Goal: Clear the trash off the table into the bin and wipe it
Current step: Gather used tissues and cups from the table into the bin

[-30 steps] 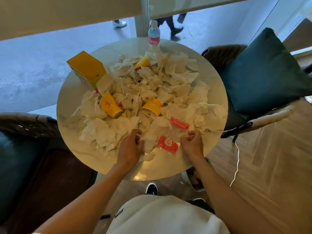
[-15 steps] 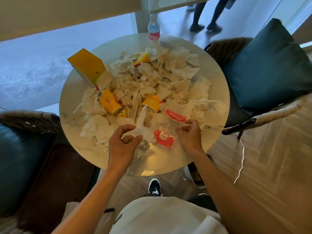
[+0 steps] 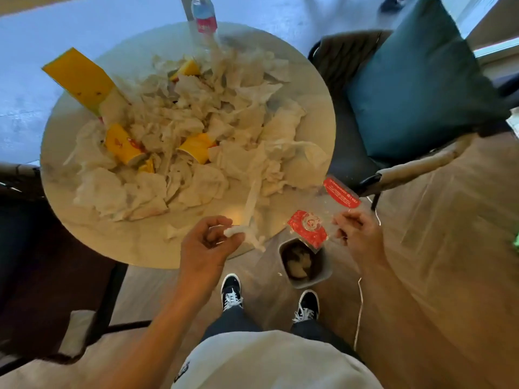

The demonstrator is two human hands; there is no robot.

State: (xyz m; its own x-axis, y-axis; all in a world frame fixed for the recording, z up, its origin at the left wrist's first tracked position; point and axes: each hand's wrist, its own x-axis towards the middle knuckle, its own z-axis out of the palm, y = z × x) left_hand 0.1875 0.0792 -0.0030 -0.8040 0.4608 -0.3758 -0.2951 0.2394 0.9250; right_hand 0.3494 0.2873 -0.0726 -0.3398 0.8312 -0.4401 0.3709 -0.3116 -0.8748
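A round pale table point(image 3: 92, 228) is heaped with crumpled white tissues point(image 3: 202, 130), yellow paper cups point(image 3: 120, 144) and a yellow box point(image 3: 78, 77). My left hand point(image 3: 207, 245) pinches a twisted white tissue point(image 3: 250, 206) above the table's near edge. My right hand point(image 3: 356, 234) holds a clear plastic wrapper with red labels point(image 3: 309, 228), hanging just above a small grey bin point(image 3: 323, 279) on the floor. The bin has crumpled tissue inside it.
A water bottle point(image 3: 203, 21) stands at the table's far edge. A chair with a teal cushion point(image 3: 415, 80) is at the right, a dark seat point(image 3: 16, 234) at the left. My shoes point(image 3: 231, 290) are beside the bin. A white cable point(image 3: 359, 310) lies on the wooden floor.
Both hands have pulled back off the table toward me. The right hand has lifted the wrapper to above the bin. The left hand has drawn a tissue off the pile.
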